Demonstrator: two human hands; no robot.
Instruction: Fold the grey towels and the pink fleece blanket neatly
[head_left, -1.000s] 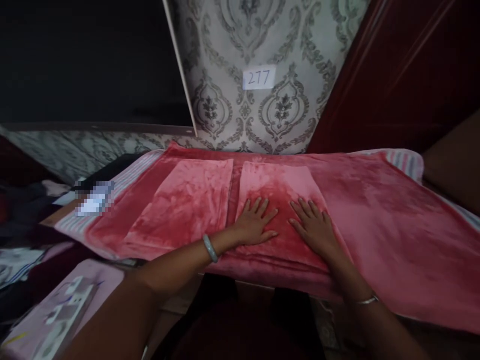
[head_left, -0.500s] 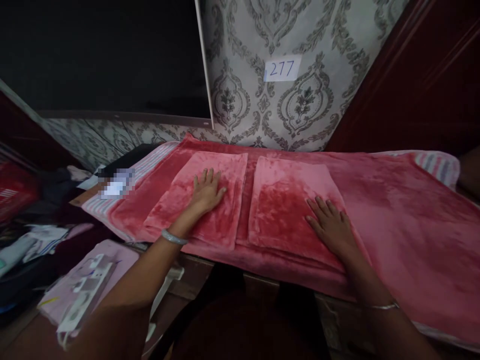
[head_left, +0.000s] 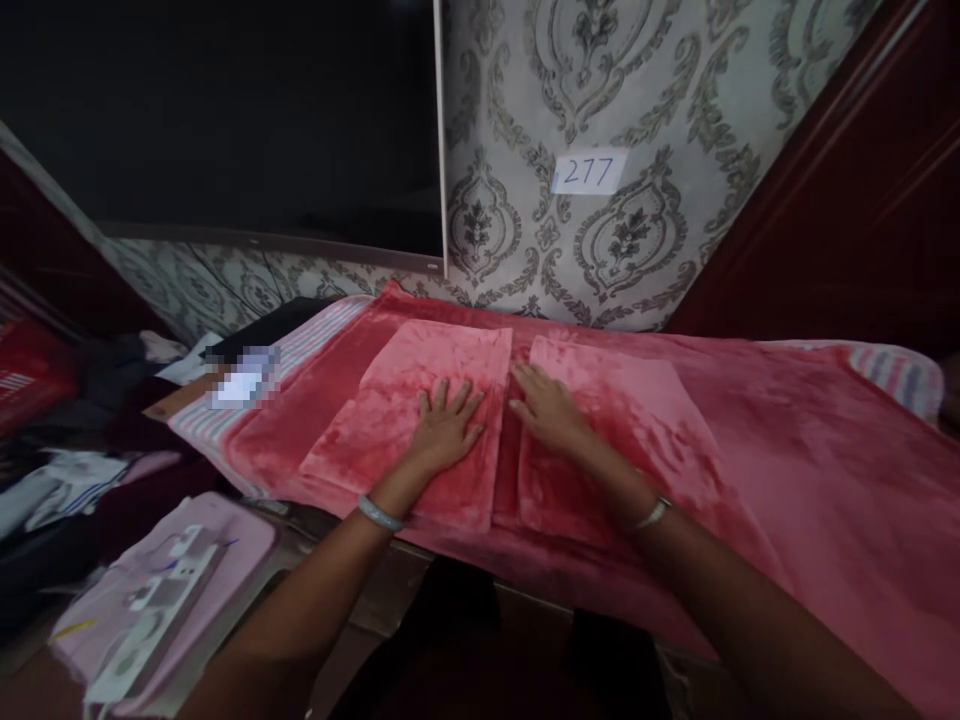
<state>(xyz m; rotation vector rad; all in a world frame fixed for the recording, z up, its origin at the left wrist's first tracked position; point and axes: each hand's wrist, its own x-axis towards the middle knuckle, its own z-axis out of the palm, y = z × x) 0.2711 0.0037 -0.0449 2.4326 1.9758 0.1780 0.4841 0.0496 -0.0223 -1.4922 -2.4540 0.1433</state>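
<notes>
Two folded pieces of pink-red plush cloth lie side by side on a larger pink plush blanket. On the left folded cloth my left hand rests flat, fingers spread, near its right side. My right hand lies at the upper left edge of the right folded cloth, its fingertips at the narrow gap between the two pieces. Its fingers are stretched out and it holds nothing. The right forearm crosses over that cloth and hides part of it.
A dark screen stands behind at the left. A paper marked 277 is on the patterned wall. At lower left, a white power strip lies on a pink stool, with piled clothes beyond. A blurred-out object sits at the blanket's left edge.
My right hand has moved left across the right cloth to its inner edge. My left hand has slid slightly right and nearer. The view has shifted a little.
</notes>
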